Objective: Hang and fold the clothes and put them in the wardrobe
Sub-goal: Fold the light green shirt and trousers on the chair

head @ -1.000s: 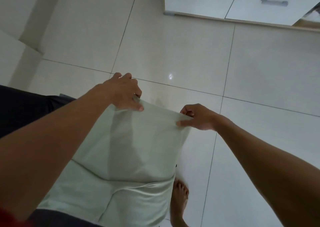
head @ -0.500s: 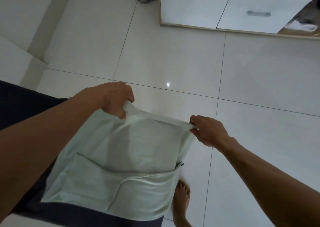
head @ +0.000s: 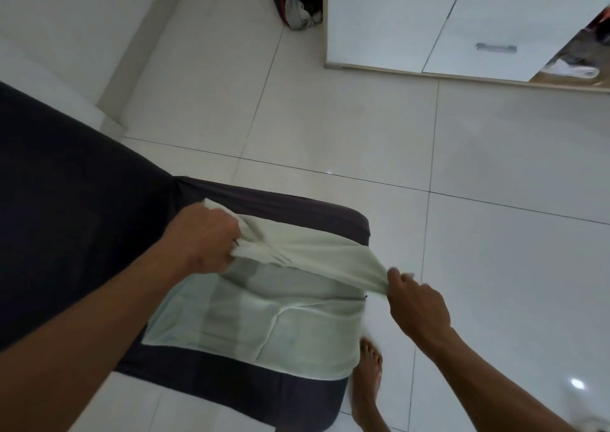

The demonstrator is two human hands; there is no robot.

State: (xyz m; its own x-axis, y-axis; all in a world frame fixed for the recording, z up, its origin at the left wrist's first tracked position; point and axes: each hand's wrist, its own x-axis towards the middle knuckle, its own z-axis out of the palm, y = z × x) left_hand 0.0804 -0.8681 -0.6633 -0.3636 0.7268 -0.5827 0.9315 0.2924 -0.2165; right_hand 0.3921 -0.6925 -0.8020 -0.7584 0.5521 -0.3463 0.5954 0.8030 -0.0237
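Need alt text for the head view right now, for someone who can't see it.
Both hands, left hand and right hand, grip the top edge of a pale green garment spread on a dark cushion. A white wardrobe stands beyond on the tiled floor.

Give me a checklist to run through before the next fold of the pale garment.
1. Left hand grips the garment's far edge: ok.
2. Right hand pinches the other far corner: ok.
3. Garment's near part rests on the dark cushion: ok.
4. Held edge taut and even: not ok, it bunches at the left hand.
5. Lower layers flat: not ok, creases show.
6. Wardrobe has room for it: cannot tell.
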